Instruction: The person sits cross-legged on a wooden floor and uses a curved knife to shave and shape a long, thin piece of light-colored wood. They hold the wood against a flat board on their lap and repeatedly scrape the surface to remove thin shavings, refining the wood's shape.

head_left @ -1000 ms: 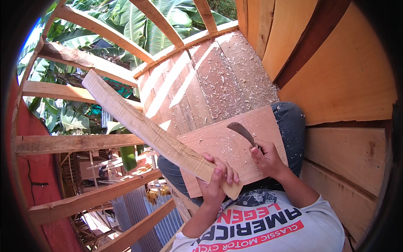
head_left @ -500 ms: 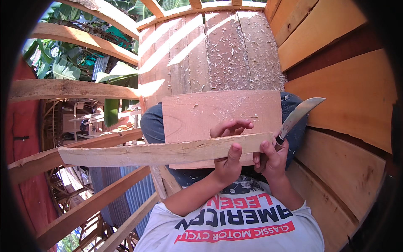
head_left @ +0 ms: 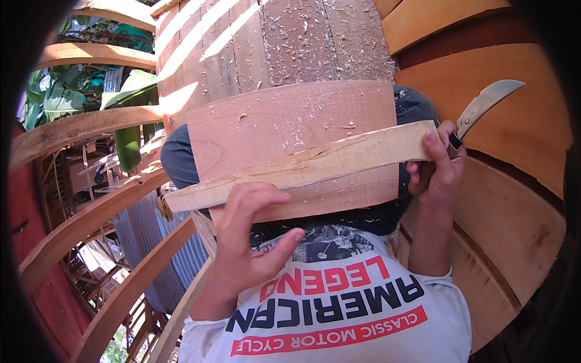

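Resting across the person's lap at frame centre, a wide board lies dusted with shavings, planks stretching above it. Along its lower edge runs a long rough strip, from centre-left up to centre-right. The left hand, lower centre, touches the strip's underside with fingers curled loosely, thumb out. The right hand, at centre-right, is closed around both the strip's end and a curved knife, blade pointing to the upper right.
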The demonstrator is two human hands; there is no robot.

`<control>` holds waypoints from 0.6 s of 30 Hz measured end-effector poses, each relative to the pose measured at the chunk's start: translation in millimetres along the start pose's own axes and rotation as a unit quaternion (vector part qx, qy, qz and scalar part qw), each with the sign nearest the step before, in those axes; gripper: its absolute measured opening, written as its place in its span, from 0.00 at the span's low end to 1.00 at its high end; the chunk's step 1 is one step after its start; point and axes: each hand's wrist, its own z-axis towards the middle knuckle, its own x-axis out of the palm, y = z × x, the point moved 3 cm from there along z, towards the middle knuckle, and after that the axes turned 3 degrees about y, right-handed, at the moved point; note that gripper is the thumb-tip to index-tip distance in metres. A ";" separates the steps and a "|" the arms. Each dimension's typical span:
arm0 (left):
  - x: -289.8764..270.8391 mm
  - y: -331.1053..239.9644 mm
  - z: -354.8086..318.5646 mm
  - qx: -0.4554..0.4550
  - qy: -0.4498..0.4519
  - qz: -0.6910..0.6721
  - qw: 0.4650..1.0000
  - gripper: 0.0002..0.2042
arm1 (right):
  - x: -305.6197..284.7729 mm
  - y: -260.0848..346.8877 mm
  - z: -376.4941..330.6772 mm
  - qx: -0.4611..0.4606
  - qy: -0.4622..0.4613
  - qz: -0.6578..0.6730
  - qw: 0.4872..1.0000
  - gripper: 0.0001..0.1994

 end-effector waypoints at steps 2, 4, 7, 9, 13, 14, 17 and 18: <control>-23.5 23.0 4.6 -0.057 -0.114 0.178 0.976 0.27 | -1.2 3.1 6.6 -0.004 0.000 -0.030 1.000 0.16; -41.0 46.7 -1.9 -0.087 -0.127 0.264 0.952 0.29 | 3.3 5.3 12.2 -0.009 0.009 -0.059 0.998 0.16; -55.5 68.7 -19.4 -0.098 -0.109 0.282 0.948 0.28 | 6.7 0.4 21.2 0.002 0.018 -0.096 0.995 0.18; -58.3 74.6 -29.6 -0.120 -0.106 0.298 0.941 0.27 | 6.6 -1.7 24.1 0.012 0.019 -0.131 0.991 0.18; -56.9 79.1 -44.5 -0.166 -0.030 0.283 0.944 0.26 | 15.6 -10.4 27.5 0.034 0.062 -0.173 0.982 0.17; -56.5 81.6 -49.6 -0.155 -0.020 0.304 0.940 0.27 | 16.7 -12.1 28.0 0.046 0.064 -0.197 0.977 0.16; -52.9 84.7 -65.8 -0.197 -0.002 0.322 0.926 0.27 | 13.6 -19.1 31.2 0.048 0.050 -0.277 0.958 0.15; -51.7 84.4 -73.6 -0.242 0.011 0.314 0.918 0.27 | 10.9 -20.4 32.9 0.044 0.042 -0.305 0.951 0.15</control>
